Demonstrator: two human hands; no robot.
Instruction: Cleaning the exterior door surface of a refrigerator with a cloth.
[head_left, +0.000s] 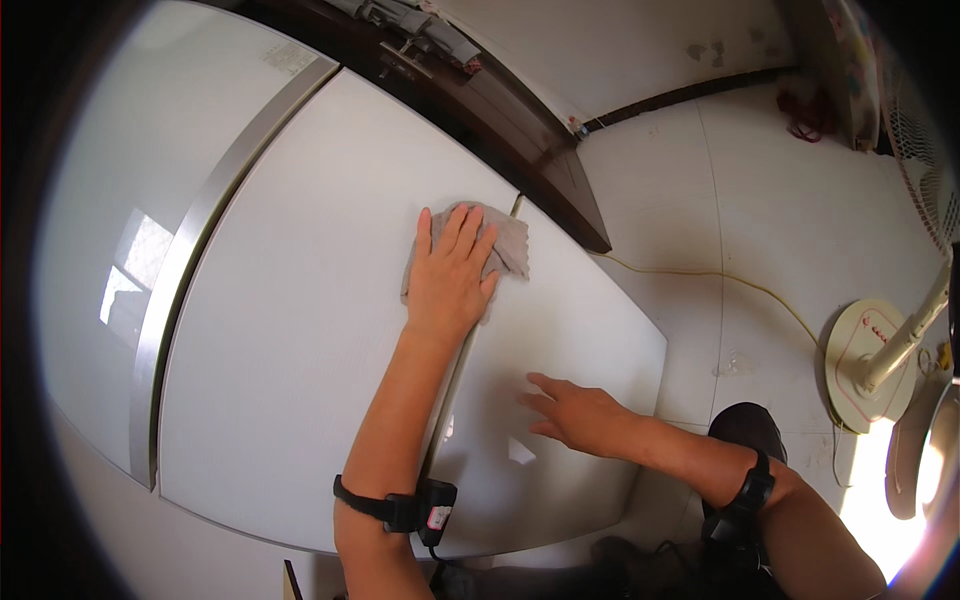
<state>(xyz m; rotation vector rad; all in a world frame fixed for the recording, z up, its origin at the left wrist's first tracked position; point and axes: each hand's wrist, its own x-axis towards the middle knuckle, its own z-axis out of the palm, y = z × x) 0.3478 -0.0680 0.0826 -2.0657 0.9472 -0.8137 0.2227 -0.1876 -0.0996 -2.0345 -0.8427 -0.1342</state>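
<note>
My left hand (448, 274) presses a grey-brown cloth (511, 244) against the glossy white front of a refrigerator (300, 300), fingers spread over the fabric. The cloth lies by the seam between the middle panel and the lower panel (577, 322), partly hidden beneath my palm. My right hand (574, 416) is in front of the lower panel with its fingers apart and nothing in them. Whether its fingertips touch the surface, I cannot tell. Each forearm wears a black strap; the left one carries a small black device (437, 512).
A metal trim strip (195, 217) borders the upper panel (112, 247). Beside the refrigerator stands a dark wooden piece of furniture (555, 161). A yellowish cord (675, 272) crosses the pale tiled floor (652, 187) towards a round fan base (851, 375) at right.
</note>
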